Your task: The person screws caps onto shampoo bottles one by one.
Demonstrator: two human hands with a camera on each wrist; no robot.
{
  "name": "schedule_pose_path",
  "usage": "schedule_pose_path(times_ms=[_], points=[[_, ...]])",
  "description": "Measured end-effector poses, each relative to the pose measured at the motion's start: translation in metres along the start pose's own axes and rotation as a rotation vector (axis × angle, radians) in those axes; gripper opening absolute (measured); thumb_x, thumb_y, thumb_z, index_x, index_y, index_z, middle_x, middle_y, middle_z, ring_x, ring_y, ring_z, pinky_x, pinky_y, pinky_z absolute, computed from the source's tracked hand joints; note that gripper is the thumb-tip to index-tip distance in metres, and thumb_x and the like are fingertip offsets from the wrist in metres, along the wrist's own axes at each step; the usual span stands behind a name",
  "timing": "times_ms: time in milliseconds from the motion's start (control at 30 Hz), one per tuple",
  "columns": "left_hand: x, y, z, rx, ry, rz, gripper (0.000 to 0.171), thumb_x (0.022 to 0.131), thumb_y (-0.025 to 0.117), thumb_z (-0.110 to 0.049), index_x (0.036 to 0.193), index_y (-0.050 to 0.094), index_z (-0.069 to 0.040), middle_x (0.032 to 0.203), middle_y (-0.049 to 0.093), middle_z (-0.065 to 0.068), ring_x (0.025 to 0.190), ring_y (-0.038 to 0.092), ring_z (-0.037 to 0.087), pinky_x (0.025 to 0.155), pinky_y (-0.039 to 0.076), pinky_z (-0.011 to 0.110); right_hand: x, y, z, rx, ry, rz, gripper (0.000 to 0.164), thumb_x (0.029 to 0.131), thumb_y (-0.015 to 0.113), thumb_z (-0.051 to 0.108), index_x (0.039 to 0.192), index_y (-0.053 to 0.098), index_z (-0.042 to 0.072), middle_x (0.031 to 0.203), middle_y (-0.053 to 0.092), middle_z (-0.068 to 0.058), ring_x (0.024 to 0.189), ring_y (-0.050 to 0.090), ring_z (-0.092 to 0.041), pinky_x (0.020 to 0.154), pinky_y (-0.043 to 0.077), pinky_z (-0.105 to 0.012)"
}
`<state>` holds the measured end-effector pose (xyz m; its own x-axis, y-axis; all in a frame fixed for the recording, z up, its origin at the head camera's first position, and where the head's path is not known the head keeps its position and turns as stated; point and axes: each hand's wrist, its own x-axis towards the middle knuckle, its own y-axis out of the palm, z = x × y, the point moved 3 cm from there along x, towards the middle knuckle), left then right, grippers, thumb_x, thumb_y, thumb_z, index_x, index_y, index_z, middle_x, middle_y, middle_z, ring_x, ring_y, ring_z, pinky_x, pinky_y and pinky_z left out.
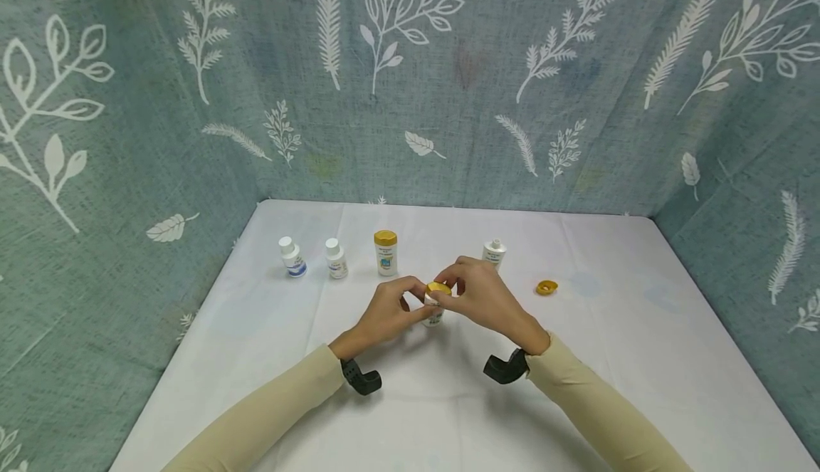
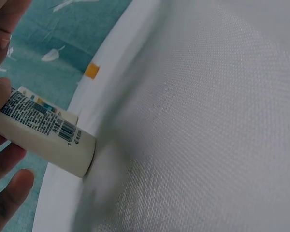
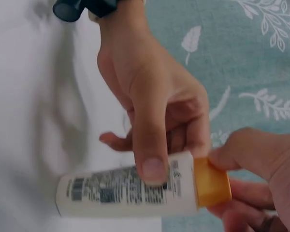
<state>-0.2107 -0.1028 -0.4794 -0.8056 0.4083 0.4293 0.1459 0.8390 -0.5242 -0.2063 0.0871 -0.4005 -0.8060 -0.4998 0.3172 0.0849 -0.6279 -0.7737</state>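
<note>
A small white bottle (image 1: 433, 318) with printed text stands upright on the white table in the head view, between both hands. My left hand (image 1: 386, 314) holds its body with thumb and fingers; in the right wrist view the thumb presses across the label of the bottle (image 3: 125, 191). At its top is a yellow cap (image 1: 438, 287), which my right hand (image 1: 482, 297) pinches. The right wrist view shows this cap (image 3: 212, 181) seated at the bottle's neck end. The bottle (image 2: 48, 135) shows a barcode in the left wrist view.
Two white-capped bottles, one left (image 1: 292, 257) and one nearer the middle (image 1: 336, 258), stand behind the left hand. Beside them is a yellow-capped bottle (image 1: 386, 253). A bottle without a yellow cap (image 1: 493, 252) is partly behind the right hand. A loose yellow cap (image 1: 547, 287) lies further right.
</note>
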Motion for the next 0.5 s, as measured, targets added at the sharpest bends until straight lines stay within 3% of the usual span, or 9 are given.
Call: schedule_pose_path(times_ms=[167, 267, 367, 500], points=[[0.0, -0.001, -0.001, 0.021, 0.003, -0.014, 0.02, 0.088, 0.085, -0.022, 0.101, 0.072, -0.014, 0.094, 0.075, -0.004, 0.088, 0.068, 0.011, 0.062, 0.056, 0.031, 0.0, 0.004, 0.007, -0.024, 0.079, -0.06, 0.01, 0.082, 0.082, 0.017, 0.09, 0.08, 0.012, 0.08, 0.064, 0.004, 0.067, 0.053, -0.009, 0.057, 0.047, -0.028], [-0.001, -0.002, 0.0, 0.033, -0.008, -0.013, 0.02, 0.088, 0.085, -0.021, 0.101, 0.072, -0.015, 0.093, 0.074, -0.007, 0.089, 0.068, 0.01, 0.063, 0.056, 0.029, 0.0, 0.006, 0.009, -0.032, 0.101, -0.055, 0.012, 0.083, 0.081, 0.018, 0.092, 0.079, 0.01, 0.081, 0.064, 0.003, 0.067, 0.053, -0.01, 0.057, 0.047, -0.028], [-0.001, -0.004, 0.001, 0.033, -0.026, 0.001, 0.019, 0.088, 0.085, -0.023, 0.101, 0.073, -0.016, 0.095, 0.074, -0.008, 0.09, 0.067, 0.009, 0.063, 0.056, 0.028, 0.001, 0.004, 0.006, -0.021, 0.041, 0.018, 0.017, 0.087, 0.083, 0.021, 0.1, 0.079, 0.011, 0.086, 0.063, 0.004, 0.069, 0.055, -0.011, 0.057, 0.048, -0.027], [-0.001, -0.004, 0.004, 0.011, -0.043, 0.034, 0.023, 0.088, 0.085, -0.028, 0.105, 0.074, -0.018, 0.1, 0.074, -0.01, 0.093, 0.067, 0.008, 0.064, 0.056, 0.028, 0.004, -0.007, -0.003, 0.02, -0.105, 0.214, 0.031, 0.091, 0.082, 0.021, 0.121, 0.075, 0.018, 0.099, 0.064, 0.007, 0.072, 0.058, -0.008, 0.06, 0.052, -0.027]])
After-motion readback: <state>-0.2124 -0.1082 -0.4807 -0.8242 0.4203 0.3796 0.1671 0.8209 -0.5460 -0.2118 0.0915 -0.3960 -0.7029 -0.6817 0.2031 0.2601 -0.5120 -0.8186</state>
